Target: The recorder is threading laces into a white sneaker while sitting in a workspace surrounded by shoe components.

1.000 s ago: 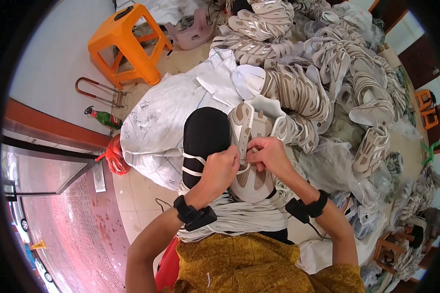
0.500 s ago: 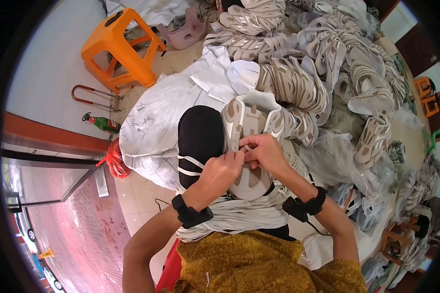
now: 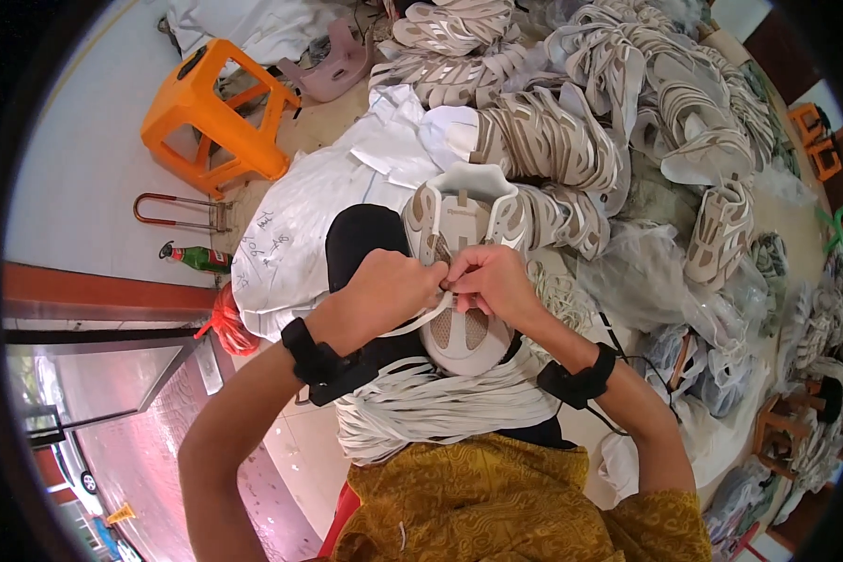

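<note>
A beige and white sneaker upper [image 3: 457, 345] rests on my lap, toe toward me and collar away. My left hand [image 3: 393, 292] pinches a white shoelace [image 3: 420, 322] over the lacing area. My right hand [image 3: 498, 284] meets it there, thumb and fingers pinched together at the lace; the fingertips partly hide the lace and eyelets. A thick bundle of white shoelaces [image 3: 440, 403] lies across my lap, between the upper and my yellow-brown patterned shirt.
Ahead lies a white woven sack [image 3: 323, 201], with stacked sneaker uppers [image 3: 543, 140] beyond it and to the right. Clear plastic bags [image 3: 637, 281] lie on the right. An orange stool [image 3: 217, 117], green bottle [image 3: 199, 258] and red bag [image 3: 229, 323] stand at left.
My left hand has moved left and up, with a stretch of white lace now showing below it. The right hand stays near the eyelets. The whole view has shifted slightly.
</note>
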Motion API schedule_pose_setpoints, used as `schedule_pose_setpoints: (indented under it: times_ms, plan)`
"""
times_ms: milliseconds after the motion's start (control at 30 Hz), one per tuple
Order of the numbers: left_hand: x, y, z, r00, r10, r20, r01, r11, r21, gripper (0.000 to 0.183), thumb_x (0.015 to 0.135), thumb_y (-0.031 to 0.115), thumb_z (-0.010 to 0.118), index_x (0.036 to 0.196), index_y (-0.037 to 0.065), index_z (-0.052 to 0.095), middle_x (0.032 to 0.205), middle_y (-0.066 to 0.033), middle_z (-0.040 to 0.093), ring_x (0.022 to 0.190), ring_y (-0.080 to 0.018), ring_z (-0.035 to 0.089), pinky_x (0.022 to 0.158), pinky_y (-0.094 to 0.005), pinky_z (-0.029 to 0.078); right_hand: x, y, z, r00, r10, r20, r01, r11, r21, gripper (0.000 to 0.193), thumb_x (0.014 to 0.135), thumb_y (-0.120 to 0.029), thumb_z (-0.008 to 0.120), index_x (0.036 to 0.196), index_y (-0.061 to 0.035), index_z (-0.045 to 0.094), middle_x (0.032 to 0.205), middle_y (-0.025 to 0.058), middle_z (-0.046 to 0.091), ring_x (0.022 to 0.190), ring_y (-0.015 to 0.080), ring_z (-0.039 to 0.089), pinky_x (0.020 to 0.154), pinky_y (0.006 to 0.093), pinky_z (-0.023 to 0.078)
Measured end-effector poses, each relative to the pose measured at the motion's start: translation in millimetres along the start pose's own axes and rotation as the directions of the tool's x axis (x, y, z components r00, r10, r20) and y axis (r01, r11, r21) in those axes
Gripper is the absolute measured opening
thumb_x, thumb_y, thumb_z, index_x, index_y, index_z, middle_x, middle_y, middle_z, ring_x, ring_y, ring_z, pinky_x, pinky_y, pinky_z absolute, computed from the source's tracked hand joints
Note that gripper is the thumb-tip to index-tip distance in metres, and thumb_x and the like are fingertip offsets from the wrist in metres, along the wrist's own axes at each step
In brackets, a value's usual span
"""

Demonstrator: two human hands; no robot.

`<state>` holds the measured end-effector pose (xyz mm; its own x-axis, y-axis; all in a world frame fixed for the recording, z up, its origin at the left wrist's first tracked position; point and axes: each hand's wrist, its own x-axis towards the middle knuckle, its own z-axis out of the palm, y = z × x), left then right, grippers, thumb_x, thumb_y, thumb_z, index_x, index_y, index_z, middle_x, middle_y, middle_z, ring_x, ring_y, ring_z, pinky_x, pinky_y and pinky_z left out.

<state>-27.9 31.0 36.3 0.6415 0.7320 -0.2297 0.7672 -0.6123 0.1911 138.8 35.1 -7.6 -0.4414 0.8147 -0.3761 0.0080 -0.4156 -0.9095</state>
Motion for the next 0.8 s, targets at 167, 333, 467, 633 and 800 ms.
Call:
schedule_pose_setpoints:
  times_ms: [167,333,467,633,800]
  plan:
    - [-6,-3,12,0.989,0.115,-0.096,-0.106,0.99,0.087,0.015,0.07,0.018,0.058,0.077,0.007,0.05,0.054,-0.0082,0.053,0.054,-0.0238,0.057,0.044,-0.0344,0.044,-1,-2,3,0.998,-0.045,-0.044,0.043,0.997,-0.059,0.005,0.069,0.005,0.054,0.07,0.0032,0.059,0.057,0.0058,0.056,0.043,0.01,0.054,0.035,0.0205,0.036]
    - [-13,-3,25,0.967,0.167,-0.194,-0.12,0.965,0.232,0.011,0.071,0.015,0.056,0.075,0.007,0.049,0.054,-0.0048,0.051,0.054,-0.019,0.056,0.045,-0.0308,0.044,9,-1,5,0.986,-0.163,0.037,0.167,0.962,-0.217,0.01,0.065,0.004,0.055,0.073,0.0035,0.06,0.054,0.0073,0.057,0.043,0.012,0.055,0.04,0.024,0.041]
    - [-17,-5,31,0.935,0.199,-0.293,-0.131,0.963,0.237,0.017,0.072,0.02,0.059,0.074,0.007,0.049,0.055,-0.004,0.049,0.054,-0.0176,0.052,0.045,-0.0297,0.042,20,-12,2,0.948,-0.203,0.244,0.313,0.731,-0.606,0.015,0.061,0.001,0.057,0.075,0.0018,0.063,0.053,0.0073,0.057,0.043,0.0123,0.055,0.044,0.0257,0.044]
    - [-17,-2,34,0.912,0.174,-0.371,-0.094,0.97,0.222,0.018,0.072,0.021,0.061,0.074,0.007,0.049,0.055,-0.0033,0.047,0.054,-0.0172,0.05,0.045,-0.0293,0.042,19,-21,3,0.967,-0.088,0.239,0.216,0.784,-0.583,0.017,0.059,0.0,0.058,0.075,0.0016,0.063,0.051,0.0063,0.055,0.043,0.0107,0.054,0.042,0.0242,0.043]
    - [-17,0,36,0.9,0.145,-0.411,-0.07,0.979,0.191,0.017,0.072,0.02,0.061,0.073,0.007,0.05,0.055,-0.0032,0.049,0.053,-0.0174,0.049,0.045,-0.0299,0.042,22,-20,0,0.971,-0.086,0.222,0.191,0.839,-0.51,0.016,0.059,0.003,0.056,0.073,0.0023,0.063,0.053,0.0094,0.057,0.04,0.0137,0.054,0.041,0.0259,0.043]
